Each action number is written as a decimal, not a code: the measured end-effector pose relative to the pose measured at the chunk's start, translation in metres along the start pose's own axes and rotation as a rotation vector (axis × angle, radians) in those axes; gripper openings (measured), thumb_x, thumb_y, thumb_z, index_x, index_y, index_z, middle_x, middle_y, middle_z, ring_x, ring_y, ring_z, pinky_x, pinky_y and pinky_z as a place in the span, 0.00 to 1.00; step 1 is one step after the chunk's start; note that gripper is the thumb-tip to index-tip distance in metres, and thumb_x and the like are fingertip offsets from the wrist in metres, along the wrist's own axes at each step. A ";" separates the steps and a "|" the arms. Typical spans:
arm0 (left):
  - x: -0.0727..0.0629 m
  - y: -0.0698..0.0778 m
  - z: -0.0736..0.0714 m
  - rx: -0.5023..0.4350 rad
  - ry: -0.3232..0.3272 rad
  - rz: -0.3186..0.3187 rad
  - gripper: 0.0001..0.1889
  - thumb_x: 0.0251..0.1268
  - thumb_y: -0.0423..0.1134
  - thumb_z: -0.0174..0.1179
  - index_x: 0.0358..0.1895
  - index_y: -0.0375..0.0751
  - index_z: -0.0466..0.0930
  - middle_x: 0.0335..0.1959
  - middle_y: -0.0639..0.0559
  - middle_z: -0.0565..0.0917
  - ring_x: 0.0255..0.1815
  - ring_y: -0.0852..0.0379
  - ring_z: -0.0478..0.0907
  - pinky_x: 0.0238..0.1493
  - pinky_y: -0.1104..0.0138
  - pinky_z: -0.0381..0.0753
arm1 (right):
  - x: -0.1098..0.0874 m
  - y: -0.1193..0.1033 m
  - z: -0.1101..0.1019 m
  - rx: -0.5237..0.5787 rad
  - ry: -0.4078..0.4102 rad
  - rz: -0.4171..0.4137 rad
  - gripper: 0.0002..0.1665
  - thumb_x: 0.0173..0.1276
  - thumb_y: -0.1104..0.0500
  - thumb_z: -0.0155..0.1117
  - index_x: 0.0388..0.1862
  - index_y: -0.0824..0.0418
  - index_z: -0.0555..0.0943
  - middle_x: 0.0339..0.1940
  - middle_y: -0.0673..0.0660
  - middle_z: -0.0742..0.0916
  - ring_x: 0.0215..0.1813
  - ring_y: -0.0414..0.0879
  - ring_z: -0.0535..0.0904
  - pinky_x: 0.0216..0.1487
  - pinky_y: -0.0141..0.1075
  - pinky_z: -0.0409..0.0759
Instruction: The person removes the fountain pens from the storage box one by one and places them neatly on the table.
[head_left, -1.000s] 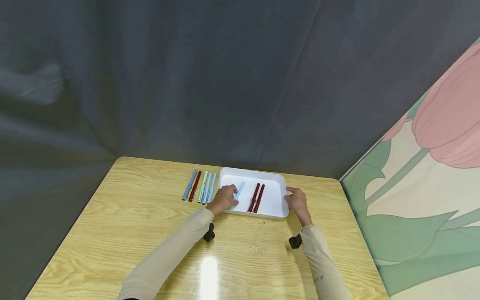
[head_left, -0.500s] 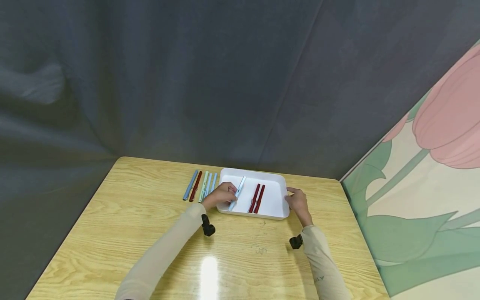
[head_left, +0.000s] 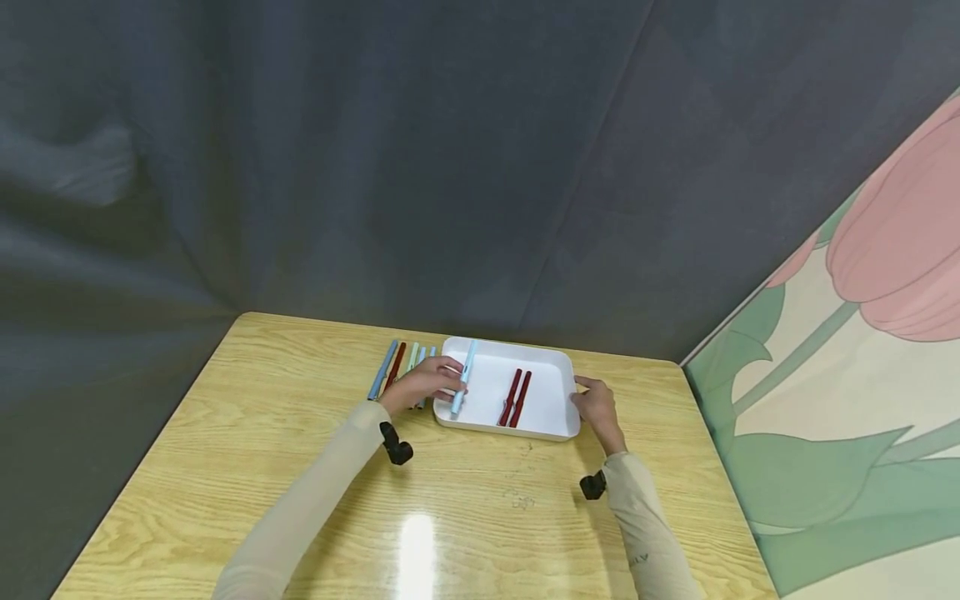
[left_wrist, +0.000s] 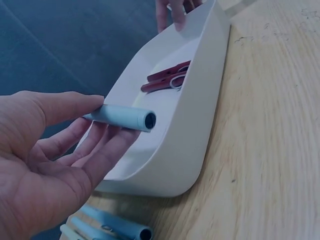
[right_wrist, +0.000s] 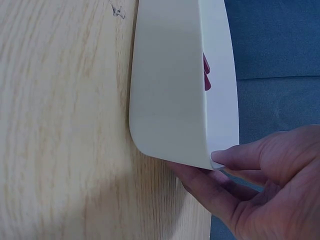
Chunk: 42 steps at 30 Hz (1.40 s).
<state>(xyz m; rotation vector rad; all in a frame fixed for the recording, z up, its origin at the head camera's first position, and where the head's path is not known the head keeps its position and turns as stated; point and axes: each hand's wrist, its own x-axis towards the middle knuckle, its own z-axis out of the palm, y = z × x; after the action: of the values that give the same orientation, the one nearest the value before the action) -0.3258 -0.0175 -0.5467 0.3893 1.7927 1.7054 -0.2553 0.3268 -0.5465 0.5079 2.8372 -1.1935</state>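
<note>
My left hand pinches a light blue pen between thumb and fingers, above the left end of the white tray. In the left wrist view the pen's open dark end faces the camera. My right hand grips the tray's right wall, thumb inside the rim and fingers outside, as the right wrist view shows. Two dark red pens with clips lie side by side in the tray.
Left of the tray, a row of pens lies on the wooden table: a darker blue pen, a red pen, and light green and light blue ones partly behind my left hand. A dark curtain hangs behind the table.
My left hand has lifted the light blue pen from the tray floor and moved left with it toward the tray's left wall. My right hand keeps its place on the tray.
</note>
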 end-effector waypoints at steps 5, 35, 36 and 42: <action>-0.005 0.000 -0.011 -0.012 -0.005 0.007 0.22 0.75 0.29 0.60 0.67 0.24 0.69 0.52 0.36 0.86 0.45 0.58 0.87 0.47 0.65 0.88 | -0.001 -0.001 0.000 0.005 0.005 -0.004 0.26 0.75 0.69 0.58 0.71 0.73 0.76 0.42 0.75 0.89 0.27 0.49 0.85 0.23 0.32 0.76; -0.053 0.004 -0.078 0.121 0.357 -0.026 0.25 0.76 0.32 0.61 0.70 0.22 0.71 0.62 0.29 0.81 0.56 0.40 0.84 0.52 0.59 0.87 | 0.004 0.002 0.000 0.021 -0.008 0.003 0.27 0.74 0.70 0.58 0.71 0.74 0.75 0.43 0.75 0.89 0.27 0.49 0.86 0.24 0.34 0.80; -0.053 0.004 -0.080 0.129 0.374 -0.026 0.24 0.76 0.32 0.61 0.69 0.22 0.72 0.60 0.29 0.82 0.54 0.42 0.84 0.52 0.58 0.86 | 0.004 0.002 0.000 0.020 -0.007 0.003 0.27 0.74 0.70 0.58 0.71 0.74 0.75 0.44 0.76 0.89 0.27 0.49 0.87 0.24 0.34 0.81; -0.057 0.003 -0.086 0.145 0.471 -0.035 0.21 0.73 0.29 0.62 0.64 0.22 0.75 0.48 0.39 0.85 0.43 0.53 0.84 0.45 0.61 0.86 | 0.003 0.001 0.001 0.030 -0.002 0.014 0.27 0.74 0.69 0.58 0.71 0.72 0.76 0.46 0.76 0.89 0.32 0.54 0.89 0.26 0.35 0.84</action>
<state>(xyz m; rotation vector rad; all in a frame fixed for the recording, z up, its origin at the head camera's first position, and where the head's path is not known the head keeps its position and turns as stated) -0.3364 -0.1197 -0.5335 0.0092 2.2496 1.7491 -0.2578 0.3270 -0.5481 0.5274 2.8132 -1.2354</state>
